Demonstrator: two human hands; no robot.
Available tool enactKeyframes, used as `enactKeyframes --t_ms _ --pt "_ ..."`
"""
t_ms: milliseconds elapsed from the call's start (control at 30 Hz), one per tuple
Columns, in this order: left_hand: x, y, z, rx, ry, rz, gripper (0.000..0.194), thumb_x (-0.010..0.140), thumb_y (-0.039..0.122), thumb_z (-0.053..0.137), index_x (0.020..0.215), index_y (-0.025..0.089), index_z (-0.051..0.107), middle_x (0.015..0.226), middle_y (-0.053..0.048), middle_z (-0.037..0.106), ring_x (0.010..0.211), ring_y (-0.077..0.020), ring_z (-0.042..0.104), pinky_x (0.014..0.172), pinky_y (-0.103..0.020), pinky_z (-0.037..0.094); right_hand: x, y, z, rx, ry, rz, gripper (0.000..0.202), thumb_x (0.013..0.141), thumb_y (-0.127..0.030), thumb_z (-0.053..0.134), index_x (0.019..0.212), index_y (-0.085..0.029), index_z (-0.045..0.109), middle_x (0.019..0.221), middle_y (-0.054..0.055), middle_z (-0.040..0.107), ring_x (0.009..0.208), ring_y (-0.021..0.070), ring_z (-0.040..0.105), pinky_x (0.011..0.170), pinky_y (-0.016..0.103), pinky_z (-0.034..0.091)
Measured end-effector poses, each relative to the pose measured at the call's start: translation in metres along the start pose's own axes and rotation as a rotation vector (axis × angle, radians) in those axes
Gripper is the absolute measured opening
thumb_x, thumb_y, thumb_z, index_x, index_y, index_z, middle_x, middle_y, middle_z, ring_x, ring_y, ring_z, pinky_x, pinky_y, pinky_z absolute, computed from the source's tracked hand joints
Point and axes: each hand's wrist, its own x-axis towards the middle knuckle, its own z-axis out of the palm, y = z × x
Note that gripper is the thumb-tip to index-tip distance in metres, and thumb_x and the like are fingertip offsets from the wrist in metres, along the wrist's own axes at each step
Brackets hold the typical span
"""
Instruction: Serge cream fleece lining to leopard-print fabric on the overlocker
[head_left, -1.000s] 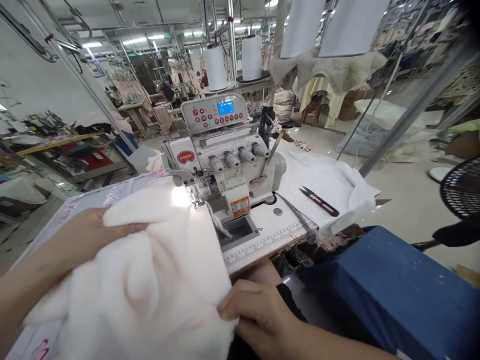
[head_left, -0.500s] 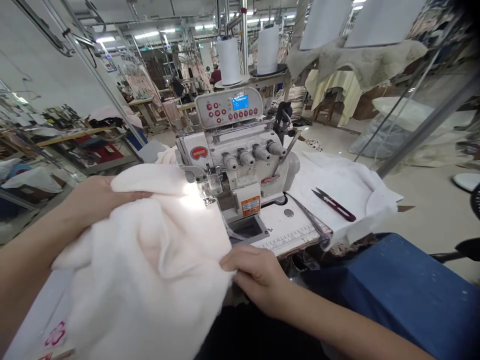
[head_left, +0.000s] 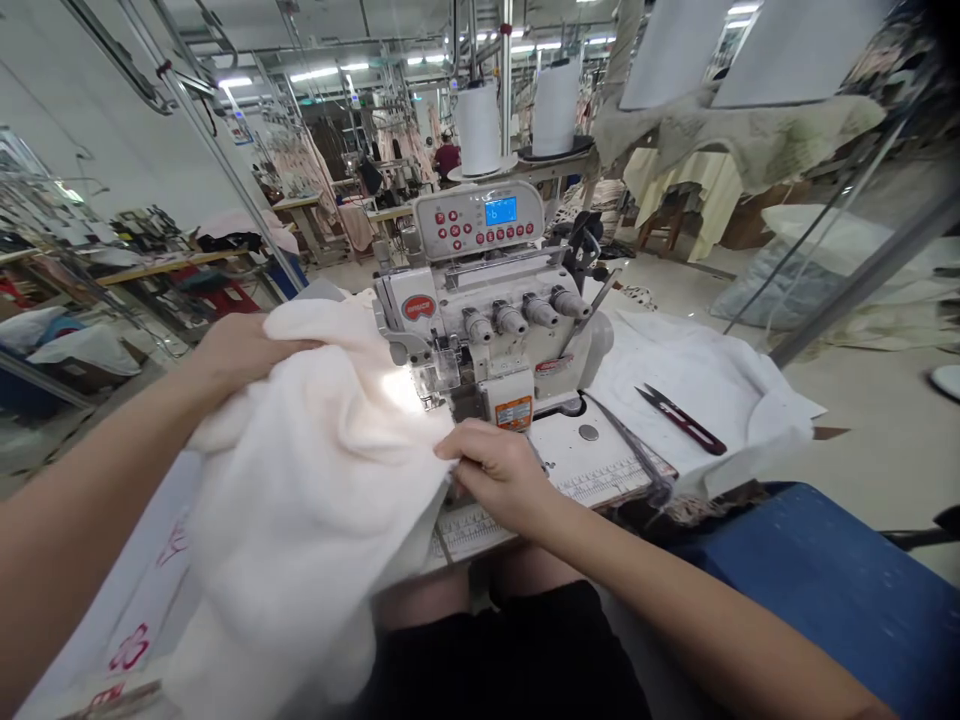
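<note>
Sewing hall (head_left: 127,160): pale fleece (head_left: 300,490) is bunched at near left of sewing machine (head_left: 487,310), edge pinched by right hand (head_left: 499,465), fold clasped by left hand (head_left: 240,350), seemingly for steering; snips (head_left: 684,422) are laid right, apparently within reach.

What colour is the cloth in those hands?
The cloth is creamy white, seen in the head view.

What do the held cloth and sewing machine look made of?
Cloth: probably fleece or similar plush, pale and matte, from its fuzzy edges and soft folds.
Sewing machine: perhaps painted metal, smooth with slight sheen, from its hard white casing and crisp edges; plastic is possible.
</note>
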Motion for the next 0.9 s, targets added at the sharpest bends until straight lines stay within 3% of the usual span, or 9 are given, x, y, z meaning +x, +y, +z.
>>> enactKeyframes --t_ms 100,200,300,400,533,667,733,800,900 --pt "-0.017 -0.008 0.014 0.092 0.187 0.241 0.063 0.082 0.056 0.035 0.119 0.006 0.046 0.106 -0.007 0.051 0.107 -0.027 0.045 0.093 -0.043 0.037 0.002 0.003 0.003 0.038 0.058 0.004 0.026 0.073 -0.002 0.044 0.081 -0.018 0.062 0.085 0.003 0.063 0.084 0.0147 0.061 0.075 0.027 0.049" --pt "-0.072 -0.011 0.035 0.102 0.449 0.451 0.055 0.083 0.051 0.041 0.115 0.007 0.047 0.107 -0.013 0.049 0.108 -0.0274 0.042 0.095 -0.044 0.036 -0.012 0.002 0.008 0.104 0.16 0.093 0.022 0.078 -0.009 0.048 0.094 -0.02 0.06 0.103 0.005 0.061 0.095 0.016 0.058 0.083 0.03 0.048" --pt "-0.137 -0.012 0.062 0.144 0.422 0.698 0.064 0.076 0.058 0.047 0.118 0.009 0.045 0.105 -0.018 0.046 0.099 -0.0311 0.044 0.083 -0.047 0.042 -0.035 -0.001 0.024 0.322 0.308 0.374 0.029 0.079 -0.021 0.057 0.106 -0.02 0.05 0.107 0.009 0.056 0.088 0.015 0.059 0.076 0.029 0.05" --pt "-0.168 -0.016 0.083 0.218 0.395 0.853 0.044 0.079 0.035 0.05 0.115 0.009 0.045 0.101 -0.017 0.05 0.092 -0.0288 0.048 0.077 -0.044 0.044 -0.049 -0.003 0.048 0.647 0.281 0.578 0.039 0.072 -0.029 0.066 0.104 -0.019 0.046 0.099 0.007 0.057 0.088 0.0156 0.059 0.078 0.029 0.05" --pt "-0.151 -0.02 0.079 0.099 0.303 0.872 0.016 0.079 0.013 0.042 0.091 0.017 0.052 0.094 -0.009 0.056 0.088 -0.0209 0.054 0.077 -0.034 0.045 -0.05 -0.007 0.073 0.893 0.098 0.64 0.045 0.062 -0.036 0.074 0.096 -0.016 0.053 0.088 0.003 0.062 0.082 0.0163 0.059 0.077 0.032 0.048" --pt "-0.131 -0.011 0.059 -0.062 0.15 0.656 0.017 0.079 0.016 0.033 0.077 0.022 0.049 0.058 0.004 0.053 0.051 -0.0113 0.051 0.048 -0.022 0.039 -0.051 -0.02 0.071 1.125 -0.038 0.778 0.045 0.058 -0.042 0.075 0.089 -0.013 0.06 0.079 0.002 0.064 0.071 0.0151 0.059 0.071 0.031 0.047" --pt "-0.129 -0.003 0.056 -0.151 0.093 0.535 0.013 0.081 0.024 0.034 0.078 0.023 0.047 0.052 0.006 0.05 0.044 -0.0113 0.048 0.044 -0.022 0.037 -0.055 -0.023 0.064 1.182 -0.081 0.791 0.048 0.06 -0.041 0.075 0.095 -0.012 0.06 0.083 0.005 0.064 0.073 0.0161 0.059 0.069 0.031 0.048" --pt "-0.129 0.003 0.06 -0.176 0.084 0.477 0.019 0.079 0.04 0.043 0.086 0.022 0.047 0.063 0.005 0.057 0.051 -0.0125 0.053 0.047 -0.023 0.04 -0.059 -0.023 0.056 1.023 0.008 0.703 0.044 0.066 -0.038 0.071 0.1 -0.013 0.056 0.089 0.005 0.063 0.08 0.0167 0.059 0.072 0.031 0.048" --pt "-0.127 0.007 0.072 -0.083 0.15 0.47 0.043 0.07 0.051 0.056 0.1 0.022 0.045 0.084 0.001 0.062 0.059 -0.0146 0.058 0.05 -0.024 0.042 -0.056 -0.017 0.044 0.542 0.258 0.493 0.04 0.075 -0.028 0.063 0.11 -0.018 0.047 0.1 0.006 0.055 0.09 0.0162 0.054 0.074 0.028 0.047"
